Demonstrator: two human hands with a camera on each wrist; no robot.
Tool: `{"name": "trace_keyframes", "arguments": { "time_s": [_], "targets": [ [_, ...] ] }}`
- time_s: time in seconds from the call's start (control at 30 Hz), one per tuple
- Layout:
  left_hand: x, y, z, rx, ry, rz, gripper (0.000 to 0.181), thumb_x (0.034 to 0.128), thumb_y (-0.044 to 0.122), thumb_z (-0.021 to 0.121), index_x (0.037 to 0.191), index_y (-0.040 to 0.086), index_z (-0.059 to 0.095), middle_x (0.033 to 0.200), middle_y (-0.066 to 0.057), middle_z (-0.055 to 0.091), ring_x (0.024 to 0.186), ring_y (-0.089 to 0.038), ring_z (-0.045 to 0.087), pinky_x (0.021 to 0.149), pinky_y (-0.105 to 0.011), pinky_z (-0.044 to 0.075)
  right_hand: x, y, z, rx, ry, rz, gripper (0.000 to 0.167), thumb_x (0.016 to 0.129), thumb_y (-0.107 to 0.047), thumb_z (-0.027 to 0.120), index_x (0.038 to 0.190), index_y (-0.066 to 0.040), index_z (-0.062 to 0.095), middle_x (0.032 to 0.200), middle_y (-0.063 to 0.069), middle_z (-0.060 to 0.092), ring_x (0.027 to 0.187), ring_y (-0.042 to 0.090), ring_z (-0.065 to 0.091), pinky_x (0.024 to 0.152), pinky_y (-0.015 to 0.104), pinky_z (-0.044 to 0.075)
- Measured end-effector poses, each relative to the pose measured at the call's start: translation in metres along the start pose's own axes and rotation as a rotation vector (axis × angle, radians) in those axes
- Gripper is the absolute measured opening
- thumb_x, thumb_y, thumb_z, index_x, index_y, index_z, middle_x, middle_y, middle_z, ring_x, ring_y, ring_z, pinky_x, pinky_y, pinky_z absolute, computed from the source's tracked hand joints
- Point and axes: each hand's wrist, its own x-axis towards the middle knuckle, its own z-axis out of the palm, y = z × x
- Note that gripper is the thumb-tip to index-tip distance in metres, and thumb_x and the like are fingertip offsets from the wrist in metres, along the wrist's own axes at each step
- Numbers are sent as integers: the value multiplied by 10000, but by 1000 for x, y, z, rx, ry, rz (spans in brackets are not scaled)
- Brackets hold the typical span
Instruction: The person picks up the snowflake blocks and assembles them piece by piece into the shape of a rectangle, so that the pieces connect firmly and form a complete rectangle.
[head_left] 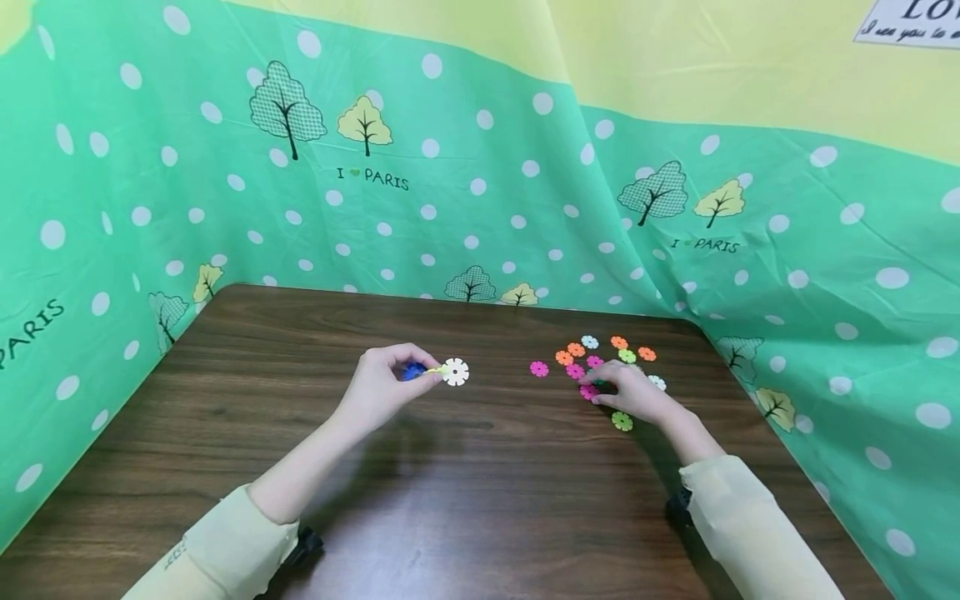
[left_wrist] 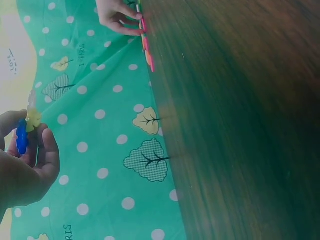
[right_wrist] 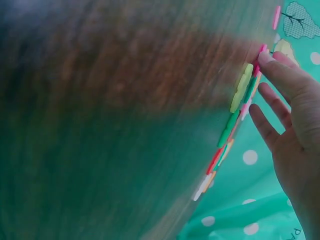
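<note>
My left hand (head_left: 382, 385) is raised over the table's middle, pinching a small joined group of notched plastic discs between thumb and fingers. A blue disc (head_left: 413, 371) sits inside the grip, a yellow disc (left_wrist: 33, 120) is seen edge-on in the head view, and a white disc (head_left: 455, 372) sticks out to the right. Over the scattered discs at the right is my right hand (head_left: 632, 393), its thumb and index fingertips apart at a pink disc (head_left: 588, 392) lying on the table. Its other fingers are spread loosely in the right wrist view, and the hand partly hides green discs.
Around the right hand lie several orange, pink, green and white discs, among them an orange disc (head_left: 647, 354) and a lime disc (head_left: 622, 421). One pink disc (head_left: 539, 368) lies apart to their left. The brown wooden table (head_left: 480, 500) meets a green dotted curtain (head_left: 480, 208) behind.
</note>
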Motion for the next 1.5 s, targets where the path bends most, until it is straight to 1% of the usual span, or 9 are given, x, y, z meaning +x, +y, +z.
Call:
{"name": "trace_keyframes", "arguments": {
  "time_s": [0.13, 0.37, 0.5, 0.6, 0.73, 0.87, 1.07, 1.27, 1.5],
  "targets": [
    [0, -1, 1, -1, -6, 1, 75, 776, 182, 778, 824, 175, 722, 758, 23, 683, 615, -130, 529, 540, -228, 450, 0, -2, 0, -10, -11, 18, 308, 794, -82, 747, 1098, -90, 694, 1093, 72, 674, 1056, 285, 571, 877, 477, 480],
    [-2, -3, 3, 4, -18, -10, 66, 778, 182, 776, 816, 184, 722, 755, 27, 685, 612, -123, 530, 543, -225, 449, 1, -4, 2, -28, 14, 8, 320, 769, -45, 762, 1080, -74, 692, 1164, 151, 621, 1196, 402, 501, 921, 508, 463],
    [-3, -2, 3, -3, -51, -22, 67, 783, 196, 774, 827, 190, 724, 794, 31, 697, 621, -122, 534, 545, -225, 452, 2, -6, 3, -35, 54, -14, 317, 743, -9, 775, 1046, -65, 702, 1096, 148, 612, 996, 317, 605, 807, 440, 530],
    [-3, -2, 4, -6, -63, -30, 60, 788, 198, 768, 826, 200, 721, 802, 34, 697, 624, -120, 531, 545, -220, 449, 3, -8, 3, -36, 62, -43, 286, 735, 23, 771, 998, -68, 704, 987, 78, 636, 882, 239, 631, 760, 394, 545],
    [-3, -3, 5, 1, -66, -20, 58, 793, 189, 763, 825, 180, 716, 770, 20, 684, 619, -117, 517, 543, -214, 438, 3, -10, 3, -20, 36, -68, 221, 746, 26, 759, 928, -87, 702, 891, 0, 678, 841, 167, 654, 753, 348, 552],
    [-3, -3, 4, 16, -62, -10, 79, 794, 191, 765, 828, 149, 707, 742, 5, 666, 612, -112, 502, 544, -207, 423, 4, -15, 0, -8, 27, -28, 183, 763, -13, 758, 921, -92, 714, 878, -15, 699, 815, 124, 651, 734, 332, 552],
    [-4, 1, 3, 16, -60, -9, 128, 789, 202, 772, 871, 122, 717, 769, -19, 679, 611, -116, 500, 543, -203, 415, 7, -30, -8, 48, 43, 49, 166, 786, -42, 746, 947, -71, 722, 877, -5, 707, 881, 198, 663, 757, 395, 545],
    [-2, 1, 3, 1, -73, -14, 142, 794, 184, 765, 920, 123, 741, 847, -25, 712, 639, -113, 520, 551, -199, 426, 13, -50, -19, 69, 126, 33, 133, 794, -76, 746, 926, -91, 734, 871, -26, 715, 811, 135, 649, 682, 358, 538],
    [-2, 0, 1, 9, -70, 3, 114, 798, 190, 761, 902, 148, 744, 846, -13, 712, 644, -125, 524, 551, -206, 430, 16, -69, -28, 35, 292, -40, 133, 745, -73, 789, 847, -148, 748, 798, -51, 711, 672, 53, 574, 591, 292, 514]
  ]
}}
